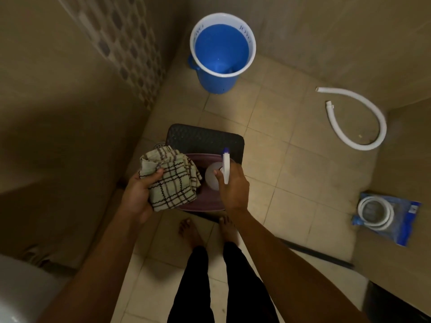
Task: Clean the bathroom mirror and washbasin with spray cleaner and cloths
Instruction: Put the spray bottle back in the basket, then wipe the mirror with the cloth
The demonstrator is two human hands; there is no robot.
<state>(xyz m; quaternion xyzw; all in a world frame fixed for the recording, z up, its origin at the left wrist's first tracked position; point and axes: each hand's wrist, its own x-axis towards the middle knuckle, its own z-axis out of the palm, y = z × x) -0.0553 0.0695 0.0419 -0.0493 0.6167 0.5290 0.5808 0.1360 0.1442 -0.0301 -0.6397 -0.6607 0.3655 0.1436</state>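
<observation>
My left hand (137,194) grips a bunched checked cloth (173,183), pale green with dark brown lines. My right hand (233,186) holds a spray bottle (212,177) with a translucent body and a white trigger head tipped blue (225,164). Both hands hover over a maroon plastic tub (205,201) that rests on a dark stool (205,136). The mirror is out of view. A white curved edge, perhaps the washbasin (14,290), shows at the bottom left.
A blue bucket with a white rim (222,73) stands on the tiled floor in the far corner. A white corrugated hose (363,127) lies at the right. A packaged coiled hose (387,215) lies by the right wall. My bare feet (205,231) stand before the stool.
</observation>
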